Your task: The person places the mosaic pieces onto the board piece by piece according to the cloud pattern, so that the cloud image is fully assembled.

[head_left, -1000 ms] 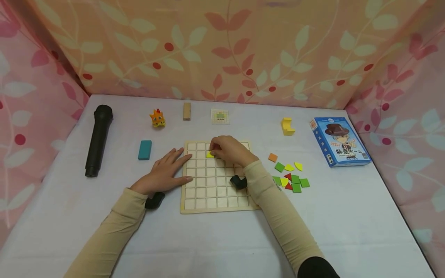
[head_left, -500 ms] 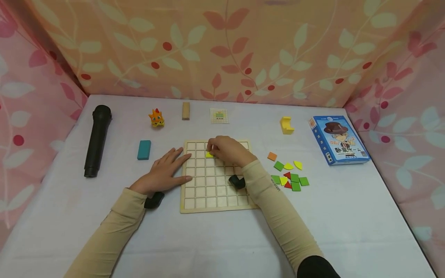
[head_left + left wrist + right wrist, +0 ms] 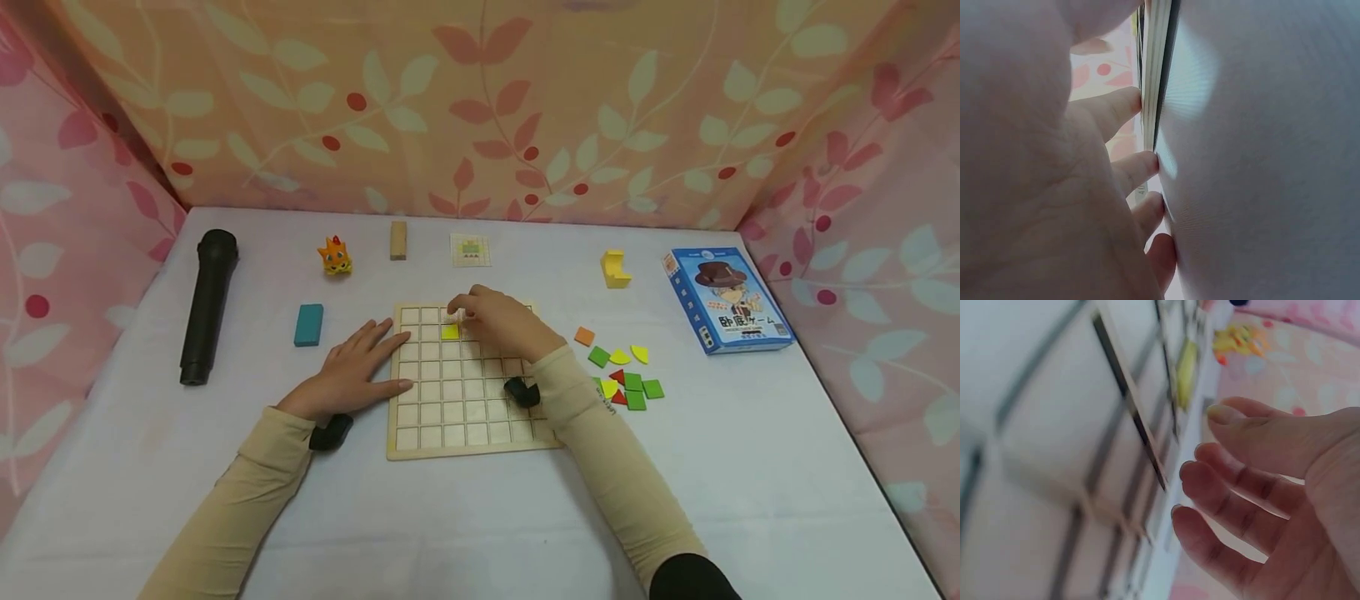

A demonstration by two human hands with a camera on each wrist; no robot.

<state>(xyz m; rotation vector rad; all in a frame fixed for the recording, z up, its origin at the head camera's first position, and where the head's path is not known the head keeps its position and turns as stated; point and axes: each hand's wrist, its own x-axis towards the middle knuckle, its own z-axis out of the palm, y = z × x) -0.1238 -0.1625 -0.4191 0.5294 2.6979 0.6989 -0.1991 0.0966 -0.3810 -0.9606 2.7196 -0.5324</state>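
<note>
- Head view: wooden grid board (image 3: 465, 425) at the table's middle; flat yellow square tile (image 3: 450, 332) sits in a cell near the board's far edge. Right hand (image 3: 504, 322) hovers just beside it, fingers loose, holding nothing. Left hand (image 3: 352, 372) lies flat, fingertips on the board's left edge.
- Left wrist view: straight fingers (image 3: 1124, 109) touch the thin, layered board edge (image 3: 1155, 75).
- Right wrist view: relaxed, empty fingers (image 3: 1244, 472) above blurred grid; tile (image 3: 1186, 372) glossy yellow.

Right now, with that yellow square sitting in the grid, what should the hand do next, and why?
Probably reach the right hand over to the loose coloured tiles and pick another. The yellow tile already lies in a cell of the wooden grid board, the right hand's fingers are relaxed and hold nothing, and the left hand lies flat against the board's edge.
</note>
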